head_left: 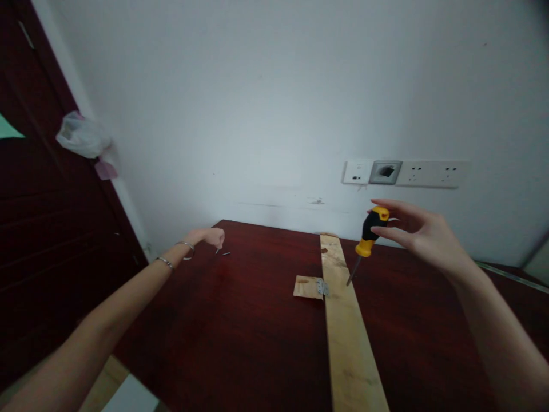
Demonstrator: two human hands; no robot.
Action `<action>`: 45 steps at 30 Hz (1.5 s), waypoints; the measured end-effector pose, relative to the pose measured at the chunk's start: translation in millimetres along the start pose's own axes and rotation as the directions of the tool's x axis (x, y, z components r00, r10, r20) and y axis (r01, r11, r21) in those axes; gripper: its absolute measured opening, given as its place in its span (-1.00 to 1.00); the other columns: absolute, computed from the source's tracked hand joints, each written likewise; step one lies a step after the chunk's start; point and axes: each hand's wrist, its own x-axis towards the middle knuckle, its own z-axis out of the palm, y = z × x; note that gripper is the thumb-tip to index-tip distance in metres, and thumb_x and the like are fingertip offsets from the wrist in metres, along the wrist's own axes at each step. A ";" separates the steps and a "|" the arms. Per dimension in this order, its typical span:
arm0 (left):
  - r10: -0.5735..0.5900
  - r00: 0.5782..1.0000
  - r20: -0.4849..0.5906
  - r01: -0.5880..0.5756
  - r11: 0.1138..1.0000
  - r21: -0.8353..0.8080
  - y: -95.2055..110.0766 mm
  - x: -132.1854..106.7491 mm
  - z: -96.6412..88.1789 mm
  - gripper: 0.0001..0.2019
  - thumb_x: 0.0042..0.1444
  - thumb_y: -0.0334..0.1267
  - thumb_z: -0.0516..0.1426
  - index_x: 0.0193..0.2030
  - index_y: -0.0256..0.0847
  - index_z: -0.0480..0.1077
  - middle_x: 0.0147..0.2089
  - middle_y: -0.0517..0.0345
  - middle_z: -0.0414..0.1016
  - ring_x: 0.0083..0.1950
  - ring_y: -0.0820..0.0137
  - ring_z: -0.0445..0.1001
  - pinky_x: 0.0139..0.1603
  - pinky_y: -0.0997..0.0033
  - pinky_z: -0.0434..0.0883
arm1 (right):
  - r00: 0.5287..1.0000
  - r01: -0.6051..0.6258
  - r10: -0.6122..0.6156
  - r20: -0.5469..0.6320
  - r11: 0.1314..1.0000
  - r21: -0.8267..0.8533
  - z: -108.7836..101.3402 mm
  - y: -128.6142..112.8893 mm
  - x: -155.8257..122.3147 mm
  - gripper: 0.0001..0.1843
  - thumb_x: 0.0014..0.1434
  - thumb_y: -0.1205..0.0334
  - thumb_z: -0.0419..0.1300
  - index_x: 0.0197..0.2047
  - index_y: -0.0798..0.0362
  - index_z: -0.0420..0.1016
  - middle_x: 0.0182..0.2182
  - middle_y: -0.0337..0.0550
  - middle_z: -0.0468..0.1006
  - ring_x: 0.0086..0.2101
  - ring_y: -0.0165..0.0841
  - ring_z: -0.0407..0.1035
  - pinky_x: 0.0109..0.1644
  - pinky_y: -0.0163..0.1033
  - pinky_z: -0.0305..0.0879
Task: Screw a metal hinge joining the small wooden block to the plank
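My right hand (414,232) grips a screwdriver (369,232) by its yellow and black handle. The shaft slants down, its tip at the right part of a long wooden board (354,343). Against the board's left edge lies a small wooden block (306,287), and a metal hinge (322,287) spans the two. Far to the left, my left hand (213,236) is closed near the table's back corner. A thin metal piece (217,250) pokes out under its fingertips, too small to name. Beside it lies a short dark metal rod (226,253).
The dark red table (266,343) stands against a white wall with sockets (424,173) at the right. A dark door (55,229) with a plastic bag (83,136) on it is at the left. A long thin strip (514,277) lies at the right back.
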 end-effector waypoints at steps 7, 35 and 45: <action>-0.121 0.984 0.132 0.123 0.992 -0.007 -26.7 -7.5 38.1 -0.74 0.20 -0.14 0.15 -0.27 -0.37 0.42 -0.30 0.19 0.45 -0.28 0.36 0.46 -0.27 0.37 0.45 | 1.000 -0.017 0.017 0.001 0.998 -0.060 2.1 7.1 1.1 -0.49 -0.14 0.09 0.35 -0.03 -0.12 0.55 -0.15 -0.08 0.61 -0.20 -0.17 0.51 -0.12 -0.12 0.46; -0.239 0.968 0.077 0.242 0.970 -0.020 -0.3 17.8 1.6 -0.75 -0.20 -0.18 0.31 -0.56 -0.36 0.44 -0.58 0.02 0.42 -0.43 0.26 0.43 -0.39 0.35 0.35 | 1.000 0.009 -0.009 0.000 1.000 0.009 8.8 -6.5 -4.1 -0.49 -0.10 0.14 0.33 -0.01 0.02 0.52 -0.18 -0.05 0.60 -0.24 -0.22 0.51 -0.16 -0.15 0.51; 0.230 0.960 -0.159 -0.254 0.954 -0.157 143.3 75.8 -20.3 -0.60 0.01 -0.19 0.14 -0.03 -0.36 0.47 -0.03 -0.05 0.54 -0.07 0.24 0.49 -0.09 0.39 0.36 | 0.991 0.132 -0.131 -0.034 0.991 0.023 15.1 -0.4 -1.6 -0.46 -0.03 0.14 0.33 0.06 0.02 0.46 -0.08 -0.05 0.55 -0.14 -0.21 0.45 -0.20 -0.12 0.53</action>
